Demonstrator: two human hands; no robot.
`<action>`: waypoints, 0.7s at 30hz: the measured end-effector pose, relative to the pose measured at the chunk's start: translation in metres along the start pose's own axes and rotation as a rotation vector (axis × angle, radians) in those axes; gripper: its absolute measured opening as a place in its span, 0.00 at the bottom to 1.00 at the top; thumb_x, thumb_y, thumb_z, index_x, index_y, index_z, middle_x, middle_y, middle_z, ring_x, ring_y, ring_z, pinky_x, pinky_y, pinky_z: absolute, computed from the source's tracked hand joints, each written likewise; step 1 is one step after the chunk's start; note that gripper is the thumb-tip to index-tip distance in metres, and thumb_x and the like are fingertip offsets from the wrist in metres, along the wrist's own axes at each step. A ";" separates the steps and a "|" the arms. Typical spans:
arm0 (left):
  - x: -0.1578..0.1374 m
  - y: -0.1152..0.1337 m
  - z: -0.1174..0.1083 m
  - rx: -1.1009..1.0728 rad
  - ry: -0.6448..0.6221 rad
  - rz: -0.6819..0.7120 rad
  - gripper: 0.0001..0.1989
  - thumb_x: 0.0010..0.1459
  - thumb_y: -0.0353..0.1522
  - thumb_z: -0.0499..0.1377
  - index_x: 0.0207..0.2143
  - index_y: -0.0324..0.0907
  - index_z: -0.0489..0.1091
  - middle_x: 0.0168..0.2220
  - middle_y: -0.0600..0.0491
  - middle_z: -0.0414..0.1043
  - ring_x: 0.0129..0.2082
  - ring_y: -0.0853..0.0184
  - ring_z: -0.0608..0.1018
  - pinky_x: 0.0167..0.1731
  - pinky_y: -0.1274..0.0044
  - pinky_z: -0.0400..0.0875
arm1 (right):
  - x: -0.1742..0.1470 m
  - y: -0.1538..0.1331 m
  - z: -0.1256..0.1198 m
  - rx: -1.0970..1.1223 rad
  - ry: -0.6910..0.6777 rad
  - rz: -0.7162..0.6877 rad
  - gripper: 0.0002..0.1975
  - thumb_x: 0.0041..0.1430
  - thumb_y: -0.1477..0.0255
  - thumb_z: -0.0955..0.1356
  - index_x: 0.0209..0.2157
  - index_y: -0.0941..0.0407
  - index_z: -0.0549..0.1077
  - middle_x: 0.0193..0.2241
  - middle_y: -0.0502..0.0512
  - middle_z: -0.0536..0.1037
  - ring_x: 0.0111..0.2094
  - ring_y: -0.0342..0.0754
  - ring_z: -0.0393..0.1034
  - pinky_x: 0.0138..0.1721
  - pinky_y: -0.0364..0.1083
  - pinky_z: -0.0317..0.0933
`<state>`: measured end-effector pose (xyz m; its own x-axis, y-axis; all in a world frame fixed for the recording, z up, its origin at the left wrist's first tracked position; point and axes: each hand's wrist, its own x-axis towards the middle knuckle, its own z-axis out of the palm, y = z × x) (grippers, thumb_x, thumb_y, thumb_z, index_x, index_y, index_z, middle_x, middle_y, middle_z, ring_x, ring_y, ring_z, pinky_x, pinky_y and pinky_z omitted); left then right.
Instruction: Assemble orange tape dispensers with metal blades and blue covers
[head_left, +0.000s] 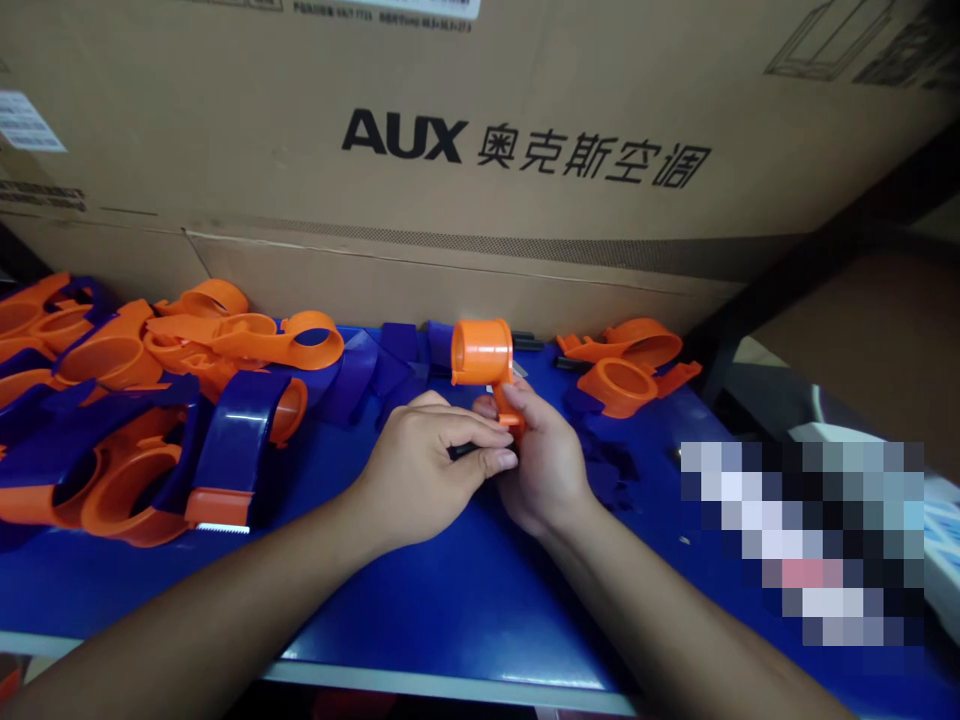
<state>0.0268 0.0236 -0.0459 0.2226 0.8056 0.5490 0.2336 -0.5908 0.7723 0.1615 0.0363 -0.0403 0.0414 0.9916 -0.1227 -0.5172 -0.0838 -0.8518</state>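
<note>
My right hand [551,455] is wrapped round the lower arm of an orange tape dispenser frame [482,350], whose ring points up and away from me. Thumb and fingers of my left hand [427,465] pinch a short black rod [463,450] against the frame's lower end. Where the rod meets the frame is mostly hidden by my fingers. Left of my hands lie several tape dispensers; the nearest has a blue cover [238,425] and a toothed metal blade [219,527] on its orange edge.
A large cardboard box [262,180] stands behind the blue tabletop [450,620]. Loose blue covers [352,375] lie left of centre. More orange frames [619,385] and black rods [527,341] lie beyond my right hand. A white box [847,440] and a blurred-out patch are at right.
</note>
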 end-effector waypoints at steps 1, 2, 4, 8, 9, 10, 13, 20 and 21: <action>0.000 0.000 -0.001 0.002 -0.008 -0.007 0.07 0.57 0.28 0.72 0.36 0.49 0.84 0.39 0.56 0.87 0.38 0.62 0.85 0.43 0.65 0.77 | 0.001 0.000 0.000 0.007 0.012 0.019 0.10 0.56 0.65 0.71 0.35 0.52 0.66 0.25 0.45 0.67 0.24 0.43 0.58 0.29 0.44 0.56; 0.000 0.001 -0.001 -0.004 -0.013 -0.012 0.07 0.58 0.27 0.72 0.36 0.50 0.84 0.39 0.56 0.87 0.38 0.62 0.85 0.43 0.65 0.78 | 0.001 0.000 0.000 0.014 0.028 0.037 0.11 0.56 0.65 0.71 0.35 0.52 0.66 0.24 0.45 0.68 0.24 0.43 0.58 0.28 0.44 0.55; -0.001 0.001 0.000 -0.023 -0.010 -0.017 0.07 0.57 0.27 0.72 0.35 0.49 0.84 0.38 0.56 0.87 0.39 0.62 0.85 0.44 0.65 0.78 | 0.002 0.001 0.000 0.026 0.060 0.060 0.11 0.56 0.65 0.72 0.34 0.52 0.66 0.24 0.45 0.68 0.23 0.43 0.58 0.27 0.44 0.55; -0.006 0.002 0.006 -0.026 0.039 -0.029 0.08 0.56 0.25 0.72 0.34 0.49 0.83 0.38 0.56 0.87 0.39 0.61 0.86 0.45 0.64 0.78 | -0.001 0.004 0.002 0.029 0.074 0.042 0.10 0.57 0.66 0.71 0.33 0.52 0.65 0.24 0.45 0.68 0.24 0.43 0.60 0.29 0.45 0.58; -0.007 0.002 0.008 -0.020 0.053 -0.035 0.08 0.56 0.25 0.72 0.34 0.49 0.83 0.38 0.55 0.87 0.39 0.61 0.85 0.44 0.63 0.78 | -0.002 0.004 0.002 0.025 0.067 0.040 0.10 0.57 0.66 0.71 0.33 0.52 0.65 0.24 0.45 0.67 0.24 0.43 0.60 0.29 0.45 0.58; -0.008 0.003 0.010 -0.016 0.066 -0.039 0.08 0.56 0.26 0.72 0.34 0.49 0.83 0.38 0.55 0.87 0.40 0.60 0.85 0.44 0.63 0.78 | -0.003 0.004 0.003 0.024 0.059 0.042 0.11 0.57 0.66 0.71 0.33 0.51 0.64 0.24 0.45 0.67 0.24 0.43 0.60 0.29 0.45 0.59; -0.009 0.006 0.012 0.000 0.094 -0.020 0.06 0.58 0.27 0.71 0.35 0.48 0.82 0.39 0.55 0.86 0.41 0.60 0.84 0.44 0.63 0.78 | -0.005 0.002 0.004 0.034 0.038 0.050 0.12 0.57 0.65 0.71 0.34 0.51 0.64 0.24 0.45 0.67 0.23 0.43 0.59 0.30 0.46 0.59; -0.009 0.009 0.007 0.136 0.049 0.080 0.06 0.65 0.29 0.64 0.44 0.46 0.77 0.46 0.52 0.83 0.47 0.61 0.80 0.49 0.65 0.74 | -0.006 -0.007 0.004 0.041 0.022 -0.033 0.10 0.58 0.65 0.71 0.35 0.51 0.66 0.27 0.45 0.68 0.28 0.44 0.62 0.37 0.46 0.61; -0.009 0.009 0.006 0.128 0.046 0.073 0.06 0.66 0.29 0.63 0.45 0.46 0.77 0.46 0.51 0.82 0.48 0.61 0.79 0.49 0.65 0.74 | -0.006 -0.008 0.004 0.032 0.026 -0.037 0.10 0.59 0.64 0.71 0.35 0.51 0.66 0.26 0.45 0.67 0.27 0.44 0.62 0.36 0.46 0.61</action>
<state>0.0323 0.0109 -0.0461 0.1999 0.7599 0.6185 0.3381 -0.6460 0.6844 0.1622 0.0316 -0.0313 0.0833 0.9909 -0.1053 -0.5420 -0.0436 -0.8392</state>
